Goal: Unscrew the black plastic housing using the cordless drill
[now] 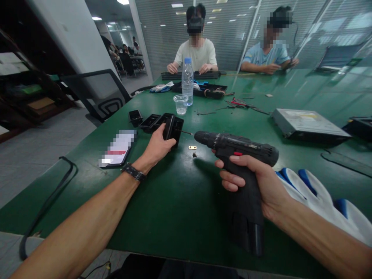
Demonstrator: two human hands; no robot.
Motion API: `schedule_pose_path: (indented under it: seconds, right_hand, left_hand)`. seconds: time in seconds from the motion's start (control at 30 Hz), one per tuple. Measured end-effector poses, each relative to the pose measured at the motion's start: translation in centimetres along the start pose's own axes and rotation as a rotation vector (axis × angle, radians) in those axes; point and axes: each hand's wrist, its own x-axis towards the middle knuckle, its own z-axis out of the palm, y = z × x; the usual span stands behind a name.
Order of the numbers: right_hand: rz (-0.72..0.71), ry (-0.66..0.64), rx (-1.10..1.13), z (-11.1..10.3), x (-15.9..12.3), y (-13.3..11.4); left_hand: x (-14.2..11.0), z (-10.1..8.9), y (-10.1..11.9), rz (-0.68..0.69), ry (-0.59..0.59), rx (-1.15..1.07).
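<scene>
My right hand (255, 182) is wrapped round the grip of a black cordless drill (235, 147), its thin bit pointing left toward a black plastic box part (173, 128). My left hand (158, 147) grips that black part, holding it upright on the green table (180, 201). A small brass plate (192, 147) and a loose screw (194, 155) lie on the table between my hands.
More black plastic trays (149, 122) and a phone (117, 149) lie left of my left hand. A water bottle (187, 81) and plastic cup (180, 104) stand behind. A grey device (308, 124) and white-blue gloves (319, 197) are at right. Two people sit at the far side.
</scene>
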Motion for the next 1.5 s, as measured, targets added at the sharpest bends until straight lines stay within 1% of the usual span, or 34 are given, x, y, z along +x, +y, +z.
schedule_pose_path:
  seconds: [0.2, 0.4, 0.53, 0.73, 0.87, 1.0, 1.07, 1.3, 1.4, 1.5]
  right_hand:
    - [-0.027, -0.027, -0.063, 0.11, -0.01, 0.40]
    - [-0.080, -0.043, -0.133, 0.01, 0.08, 0.67]
    - [-0.070, -0.039, -0.105, 0.03, 0.12, 0.54]
    - [-0.038, -0.039, 0.018, 0.10, 0.08, 0.11]
    - [-0.055, -0.021, -0.054, 0.07, 0.04, 0.13]
    - [-0.074, -0.041, -0.141, 0.03, 0.05, 0.39]
    - [-0.067, -0.040, -0.137, 0.00, 0.06, 0.44]
    - [-0.035, -0.031, -0.001, -0.12, 0.16, 0.11]
    - [-0.043, -0.033, -0.007, -0.09, 0.15, 0.15]
    - [-0.052, -0.026, -0.060, 0.09, 0.00, 0.29]
  left_hand:
    - [0.08, -0.11, -0.32, 0.011, -0.001, 0.003]
    - [0.00, -0.01, -0.14, 0.003, 0.007, 0.004]
    - [-0.03, -0.05, -0.07, -0.004, 0.008, 0.003]
    - [0.08, -0.07, -0.20, -0.002, 0.006, 0.032]
    - [0.12, -0.03, -0.08, -0.022, 0.016, 0.034]
    - [0.14, -0.04, 0.05, -0.027, 0.014, 0.032]
    - [0.12, -0.04, 0.05, -0.025, 0.016, 0.024]
    - [0.07, 0.01, -0.10, -0.018, 0.007, 0.031]
    - [0.06, 0.04, -0.11, -0.021, 0.000, 0.023]
    - [0.03, 0.09, 0.01, -0.022, 0.014, 0.012]
